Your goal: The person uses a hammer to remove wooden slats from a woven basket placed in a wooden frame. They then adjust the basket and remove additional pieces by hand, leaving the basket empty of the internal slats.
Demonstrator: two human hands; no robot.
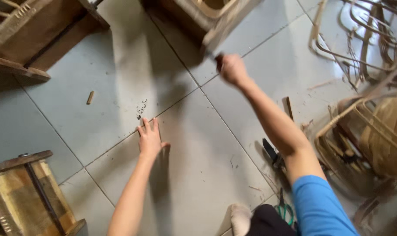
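My left hand [149, 139] lies flat on the grey tiled floor [120, 87], fingers spread, holding nothing. My right hand [231, 69] is stretched far forward with its fingers closed around a small dark tool handle [218, 59], held against the lower edge of a wooden stool frame [211, 22] at the top centre. The tool's working end is blurred and partly hidden by the frame. A scatter of small dark specks [141, 108] lies just beyond my left fingertips.
Wooden frames stand at top left [37, 35] and bottom left [28, 192]. Rattan strips [364, 39] and a woven rattan piece [382, 135] crowd the right. Dark pliers [272, 153], green-handled scissors [285, 209] and a short wooden peg [90, 97] lie on the floor.
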